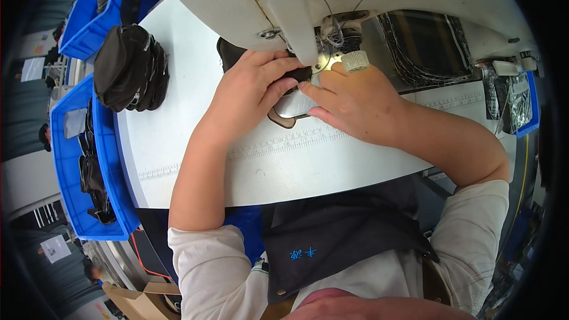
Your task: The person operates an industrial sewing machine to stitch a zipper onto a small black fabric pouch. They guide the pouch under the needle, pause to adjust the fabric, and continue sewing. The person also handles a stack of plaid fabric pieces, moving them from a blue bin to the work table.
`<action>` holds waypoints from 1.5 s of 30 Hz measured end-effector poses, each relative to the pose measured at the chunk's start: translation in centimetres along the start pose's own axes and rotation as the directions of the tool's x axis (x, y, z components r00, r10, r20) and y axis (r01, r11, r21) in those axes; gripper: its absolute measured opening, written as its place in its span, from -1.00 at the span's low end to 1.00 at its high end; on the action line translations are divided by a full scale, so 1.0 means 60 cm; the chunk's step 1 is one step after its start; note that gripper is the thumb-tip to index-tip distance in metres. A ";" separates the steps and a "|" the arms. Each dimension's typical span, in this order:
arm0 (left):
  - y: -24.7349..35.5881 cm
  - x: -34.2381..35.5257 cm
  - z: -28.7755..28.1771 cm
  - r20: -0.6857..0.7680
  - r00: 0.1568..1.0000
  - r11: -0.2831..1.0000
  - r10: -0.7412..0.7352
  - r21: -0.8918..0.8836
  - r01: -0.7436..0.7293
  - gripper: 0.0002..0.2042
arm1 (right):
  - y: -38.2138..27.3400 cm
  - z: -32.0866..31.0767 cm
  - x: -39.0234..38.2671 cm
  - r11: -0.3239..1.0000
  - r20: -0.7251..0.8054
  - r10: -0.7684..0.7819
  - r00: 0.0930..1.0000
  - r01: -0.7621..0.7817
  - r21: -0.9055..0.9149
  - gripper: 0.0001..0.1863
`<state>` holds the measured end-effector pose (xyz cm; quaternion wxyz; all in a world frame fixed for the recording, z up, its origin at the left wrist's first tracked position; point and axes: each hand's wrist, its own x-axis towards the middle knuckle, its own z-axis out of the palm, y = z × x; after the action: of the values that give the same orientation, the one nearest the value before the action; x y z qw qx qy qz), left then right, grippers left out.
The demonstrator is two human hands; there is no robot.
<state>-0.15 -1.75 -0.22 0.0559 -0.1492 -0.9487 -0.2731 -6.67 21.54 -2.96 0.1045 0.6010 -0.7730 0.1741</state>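
Observation:
Both my hands are at the needle area of a white sewing machine (pixel 207 3). My left hand (pixel 253 86) is closed on a black fabric piece (pixel 230 53), thumb and fingers pinching its edge, with part of the piece sticking out past the knuckles. Close beside it, my right hand (pixel 354 102) grips the same piece near the presser foot, its fingertips partly hidden behind a cream knob (pixel 355 60). Below the fingers shows a shiny metal plate (pixel 293 106), with a tan-lined flap (pixel 281 120) at its lower edge. The needle itself is hidden.
A stack of black sewn pouches (pixel 130 68) stands left on the white table (pixel 272 178). Blue bins (pixel 121 172) with dark pieces line the left edge. Right of the needle lie stacked black panels (pixel 427 47); a bin of packaged items (pixel 527 104) is at far right.

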 end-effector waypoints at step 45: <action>-0.012 0.007 0.018 -0.126 0.985 0.993 -0.121 -0.006 0.121 -0.81 | 0.002 -0.010 0.008 0.995 0.037 0.086 0.996 -0.084 -0.043 -0.45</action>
<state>-0.82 -1.65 -1.45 0.0991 -0.0736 -0.9508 -0.2842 -6.91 21.38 -2.22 0.0947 0.5684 -0.8033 0.1507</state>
